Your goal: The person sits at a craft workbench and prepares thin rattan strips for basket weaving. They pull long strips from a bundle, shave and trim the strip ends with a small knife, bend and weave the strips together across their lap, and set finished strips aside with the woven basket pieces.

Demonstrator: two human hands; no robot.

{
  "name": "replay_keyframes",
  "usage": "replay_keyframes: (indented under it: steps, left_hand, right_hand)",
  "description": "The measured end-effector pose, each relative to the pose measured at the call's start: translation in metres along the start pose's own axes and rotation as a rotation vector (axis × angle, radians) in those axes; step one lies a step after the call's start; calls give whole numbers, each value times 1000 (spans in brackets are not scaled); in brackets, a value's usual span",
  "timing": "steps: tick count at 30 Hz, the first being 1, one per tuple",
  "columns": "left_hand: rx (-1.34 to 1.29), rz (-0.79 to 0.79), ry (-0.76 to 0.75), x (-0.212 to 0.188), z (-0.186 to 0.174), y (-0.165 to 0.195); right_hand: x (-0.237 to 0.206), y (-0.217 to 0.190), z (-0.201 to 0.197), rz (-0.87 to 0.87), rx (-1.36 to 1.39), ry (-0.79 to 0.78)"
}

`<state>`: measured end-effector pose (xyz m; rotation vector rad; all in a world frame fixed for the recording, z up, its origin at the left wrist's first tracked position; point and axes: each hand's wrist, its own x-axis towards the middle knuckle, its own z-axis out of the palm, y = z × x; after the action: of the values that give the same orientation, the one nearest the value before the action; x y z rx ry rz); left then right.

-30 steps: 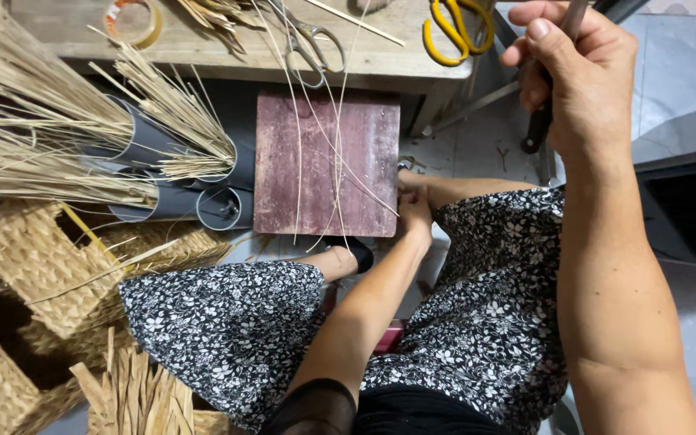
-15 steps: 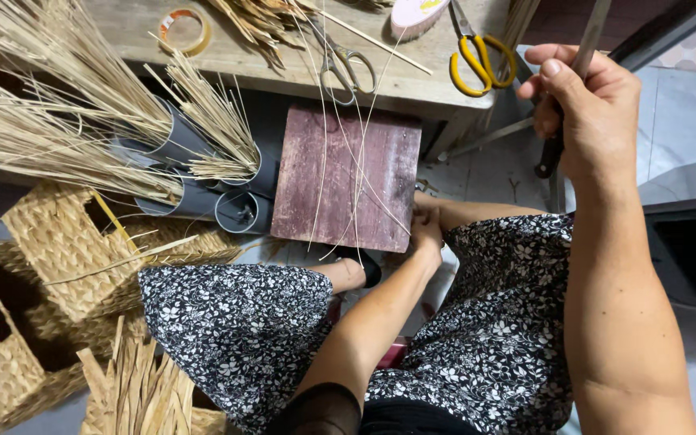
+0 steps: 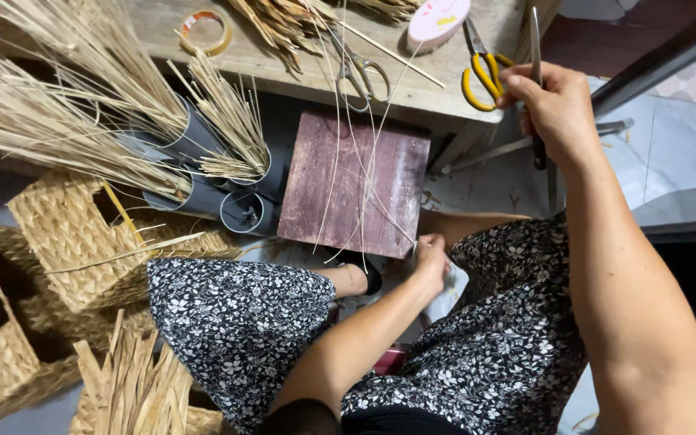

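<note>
- The wooden surface (image 3: pixel 283 60) runs across the top of the view, from about 10 o'clock to 1 o'clock.
- Woven straw baskets (image 3: pixel 74 234) sit at 8 o'clock on the floor, with loose flat strips (image 3: pixel 134 387) piled at 7 o'clock.
- Bundles of dry reeds (image 3: pixel 50 129) fan out at 10 o'clock from grey tubes (image 3: pixel 243 211) lying below the surface's edge.
- A reddish-brown board (image 3: pixel 356 185) stands at the centre, just under the surface's edge.
- The right hand (image 3: pixel 553 109), at 2 o'clock, is closed in a fist around a thin dark rod-like tool (image 3: pixel 535 48) that sticks up past the knuckles.
- The left hand (image 3: pixel 431 259), just below centre at the board's lower right corner, is curled with its fingertips pinched on the lower ends of thin pale strands (image 3: pixel 364 161); these run up across the board to the surface at 12 o'clock.
- Yellow-handled scissors (image 3: pixel 483 72) lie at 1 o'clock, just beside the right hand.
- Metal scissors (image 3: pixel 354 72) lie at 12 o'clock, under the strands.
- A tape roll (image 3: pixel 203 32) lies at 11 o'clock.
</note>
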<state>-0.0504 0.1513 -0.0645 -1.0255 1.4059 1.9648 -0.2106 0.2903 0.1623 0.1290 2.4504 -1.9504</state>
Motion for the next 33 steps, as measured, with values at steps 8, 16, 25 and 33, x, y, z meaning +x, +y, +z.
replay_keyframes:
  steps: [8, 16, 25, 33]
  left_hand:
    - [661, 1280, 137, -35, -98, 99]
    - [926, 884, 418, -2, -107, 175]
    - [839, 817, 283, 62, -95, 133]
    - [441, 1082, 234, 36, -88, 128]
  right_hand:
    - [61, 48, 36, 73, -343, -45]
    - [105, 65, 83, 34, -1026, -143]
    - [103, 78, 105, -107, -1175, -17]
    - [112, 92, 109, -136, -1198, -10]
